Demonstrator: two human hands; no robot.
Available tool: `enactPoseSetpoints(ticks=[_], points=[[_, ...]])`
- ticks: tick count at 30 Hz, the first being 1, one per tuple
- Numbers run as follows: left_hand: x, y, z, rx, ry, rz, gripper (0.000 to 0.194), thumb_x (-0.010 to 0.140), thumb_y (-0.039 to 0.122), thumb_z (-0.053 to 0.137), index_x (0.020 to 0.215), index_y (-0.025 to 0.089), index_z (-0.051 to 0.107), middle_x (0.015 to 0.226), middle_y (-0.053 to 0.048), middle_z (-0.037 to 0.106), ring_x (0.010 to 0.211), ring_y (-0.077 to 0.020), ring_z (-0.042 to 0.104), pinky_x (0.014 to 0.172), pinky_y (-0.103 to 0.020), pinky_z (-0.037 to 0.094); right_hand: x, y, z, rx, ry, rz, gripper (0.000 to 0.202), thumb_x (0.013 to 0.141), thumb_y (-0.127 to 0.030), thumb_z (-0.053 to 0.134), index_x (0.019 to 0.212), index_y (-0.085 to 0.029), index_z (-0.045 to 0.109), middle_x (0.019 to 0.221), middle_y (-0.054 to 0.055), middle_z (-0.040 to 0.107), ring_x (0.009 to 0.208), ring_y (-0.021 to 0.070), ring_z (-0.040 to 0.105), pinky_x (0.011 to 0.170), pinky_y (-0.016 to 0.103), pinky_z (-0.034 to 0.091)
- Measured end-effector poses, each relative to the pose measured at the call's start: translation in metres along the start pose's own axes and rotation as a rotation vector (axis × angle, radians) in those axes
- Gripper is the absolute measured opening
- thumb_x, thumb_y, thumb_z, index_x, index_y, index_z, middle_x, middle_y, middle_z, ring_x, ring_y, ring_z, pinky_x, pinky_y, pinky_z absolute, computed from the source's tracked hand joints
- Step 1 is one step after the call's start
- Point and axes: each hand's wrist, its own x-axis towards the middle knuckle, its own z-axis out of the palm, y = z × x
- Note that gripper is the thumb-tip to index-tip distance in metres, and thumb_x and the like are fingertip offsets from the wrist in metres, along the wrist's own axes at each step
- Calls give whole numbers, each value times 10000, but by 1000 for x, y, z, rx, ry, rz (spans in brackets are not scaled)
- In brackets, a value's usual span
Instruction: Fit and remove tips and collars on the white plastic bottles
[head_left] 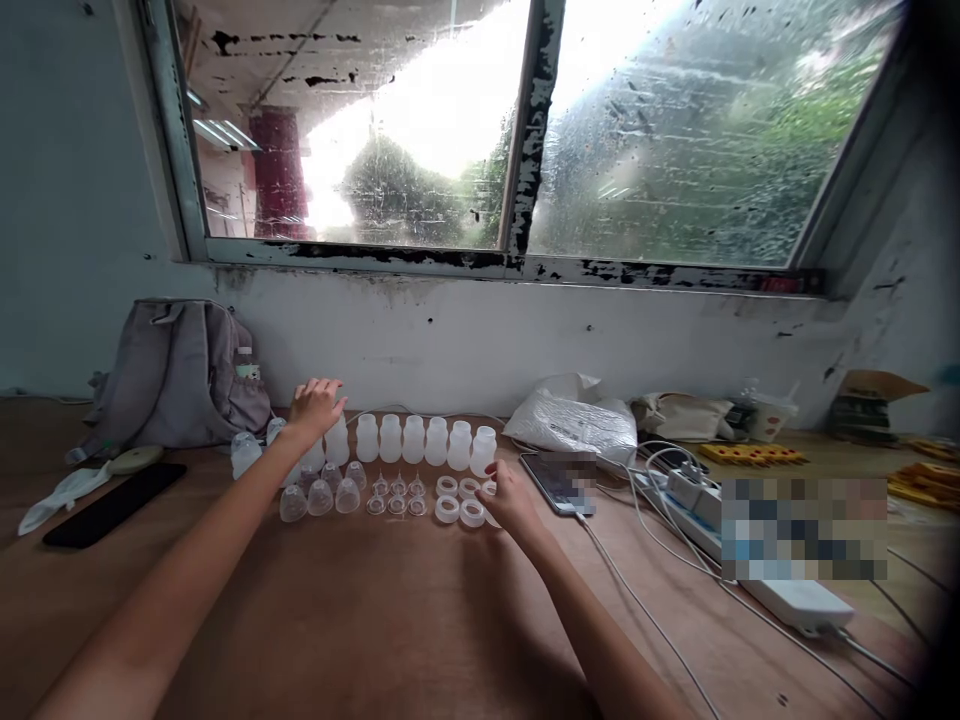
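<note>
My left hand (316, 407) is over the left end of a row of frosted white baby bottles (412, 440), fingers bent but apart, with no object visible in it. Just below it stands one bottle (336, 442); contact cannot be made out. At the right end of the white screw rings (448, 509), my right hand (511, 498) has its fingers spread and partly covers the nearest rings. Clear silicone nipples (397, 497) lie in two short rows between the rings and the translucent domed caps (320, 497). My left forearm hides some caps.
A grey backpack (176, 375) leans against the wall; a black phone (116, 505) lies before it. To the right are a charging phone (551, 482), a silver padded bag (577, 425), a white power strip (795, 600) with trailing cables and yellow plastic parts (754, 455).
</note>
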Motion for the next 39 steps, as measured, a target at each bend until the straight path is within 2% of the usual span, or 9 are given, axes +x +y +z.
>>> enactPoseSetpoints(ticks=[3,8,16,20,24,27,30,35,39], points=[[8,-12,12,43,-144,24,299,770,344,430,918,138,587,845,-121,636,907,-261,524,775,-346,346,-2,-6,3,47,44,-19,206,658,-224,502,851,-162,460,858,64,544,834,194,490,733,267,361],[1,-11,17,3,-152,100,246,787,283,408,886,159,596,861,-88,641,870,-220,545,774,-308,352,-7,-18,3,109,118,-53,164,675,-166,455,835,-162,492,867,63,561,852,193,473,761,275,354],[-7,-7,-41,-152,93,178,301,830,295,365,1038,170,542,964,-74,583,923,-212,514,786,-300,385,-19,-43,1,370,183,-167,155,736,-208,450,875,-167,504,892,79,559,881,193,489,809,311,360],[-26,17,-77,-388,269,230,300,836,345,372,1028,206,556,960,-43,554,833,-161,541,728,-265,423,-30,-65,-2,810,-29,-95,381,732,-407,501,1050,-209,430,1045,79,512,891,189,524,779,323,410],[-66,54,-86,-694,314,199,265,824,354,410,981,212,570,927,-23,563,769,-123,546,698,-237,447,-40,-87,-4,1441,-506,199,550,751,-613,306,1163,-250,320,1058,89,514,816,202,582,647,362,471],[-98,75,-74,-888,234,156,248,828,340,396,972,215,555,970,-36,549,865,-146,537,700,-237,466,-42,-90,4,1585,-714,327,575,739,-642,284,1044,-179,440,861,82,578,628,166,595,504,288,464],[-118,83,-58,-966,97,118,265,825,343,382,1031,225,498,1004,-44,533,872,-151,534,706,-255,477,-40,-81,16,1474,-571,459,510,722,-615,363,854,-138,483,561,0,512,363,79,459,333,182,332],[-127,87,-40,-830,-261,187,510,735,451,491,1184,242,371,1105,-68,520,958,-211,519,791,-324,442,-35,-68,16,1170,-247,269,353,703,-535,456,798,-195,450,464,-73,426,279,44,308,272,158,206],[-131,100,-41,-782,-429,216,484,793,486,368,1209,243,324,1161,-73,496,1009,-215,497,823,-326,404,-28,-66,9,953,-174,175,328,675,-507,496,670,-179,493,487,-44,441,363,65,384,301,169,251]])
